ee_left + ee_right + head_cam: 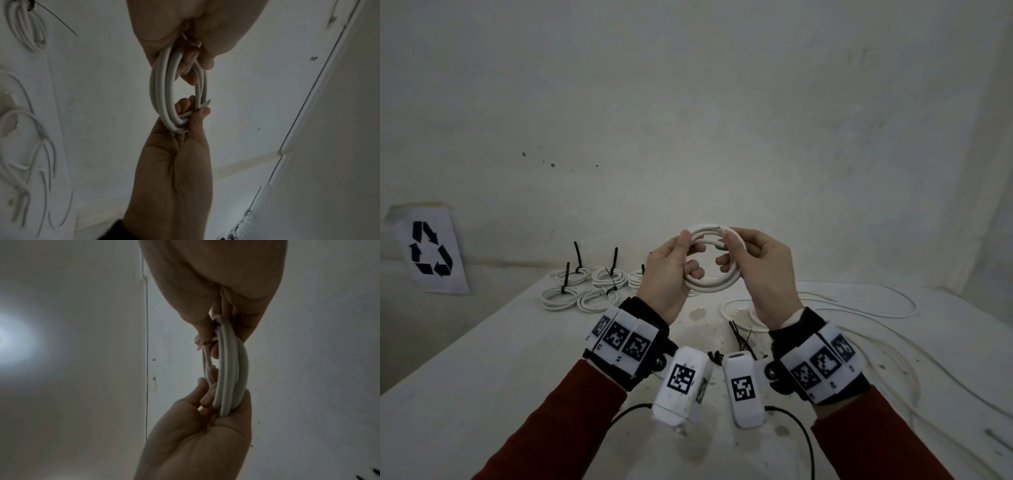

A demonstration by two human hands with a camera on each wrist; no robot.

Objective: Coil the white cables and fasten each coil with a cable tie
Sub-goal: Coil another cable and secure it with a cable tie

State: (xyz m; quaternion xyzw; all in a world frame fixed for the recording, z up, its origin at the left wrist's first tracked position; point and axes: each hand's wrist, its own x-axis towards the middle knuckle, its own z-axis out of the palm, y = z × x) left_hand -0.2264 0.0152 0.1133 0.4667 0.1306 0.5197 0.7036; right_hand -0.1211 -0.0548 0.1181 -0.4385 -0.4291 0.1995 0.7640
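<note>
The person is holding a small round coil of white plastic-sheathed cable (708, 263) up in the air above the worktop (500, 342), between both hands and roughly face-on to the head camera. The left hand (667, 274) is gripping the coil's left arc, thumb on the top turn and fingers curling through the opening. The right hand (763, 270) is pinching the right arc near the top, where the cut cable end (717, 229) is poking out beside its thumb. Both grips are clamped on the coil, one at each side.

The loose black cable ties (739, 334) are lying on the worktop below and just nearer than the right wrist, so the right hand seems the closer one to fetch a tie while the left one is keeping the turns together.

To the far left a recycling-symbol paper sheet (431, 250) is leaning on the wall. Left of the hands, finished white coils bound with black ties (585, 287) are sitting in a cluster. To the right, uncoiled white cables (876, 318) are sprawling over the pale, stained worktop, with plain whitish walls behind.
</note>
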